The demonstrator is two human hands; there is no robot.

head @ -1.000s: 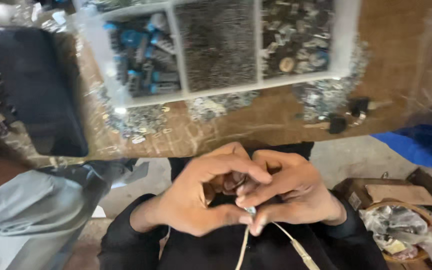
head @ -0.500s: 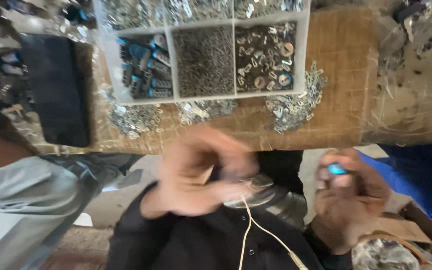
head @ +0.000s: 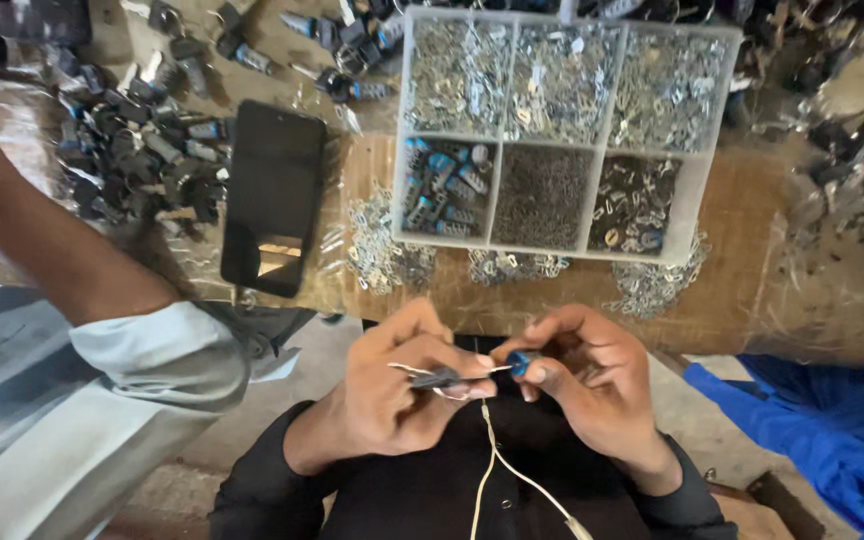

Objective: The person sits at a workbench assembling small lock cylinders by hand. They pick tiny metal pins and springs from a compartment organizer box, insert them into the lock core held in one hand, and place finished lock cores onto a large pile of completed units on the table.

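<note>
Both hands back together low in the frame, centre. Half a second earlier the right hand was swung out to the lower right with a small blue-capped piece in it and the left was a blur; now the two have met again and the view is sharp.

Left hand [head: 392, 395]: fingers clamped on a small dark part [head: 439, 378] with thin metal prongs sticking out toward the left. Right hand [head: 592, 385]: thumb and forefinger pinched on the blue-capped piece [head: 520, 362], its tip touching or just short of the dark part; cannot tell which. By my reading the fresh piece has been fetched and is being lined up with the held part, so the joining step looks to be in hand, not finished.

A white cord [head: 497, 470] hangs down from under the hands over the dark clothing.

Upper frame: clear compartment tray [head: 704, 140] on the desk [head: 742, 290], with silver clips in the top row, blue-capped pieces lower left, fine dark bits in the middle. Loose silver clips [head: 377, 255] lie along its near edge. Black phone [head: 274, 195] to its left. Another person's arm [head: 42, 240] crosses the left of the frame.
</note>
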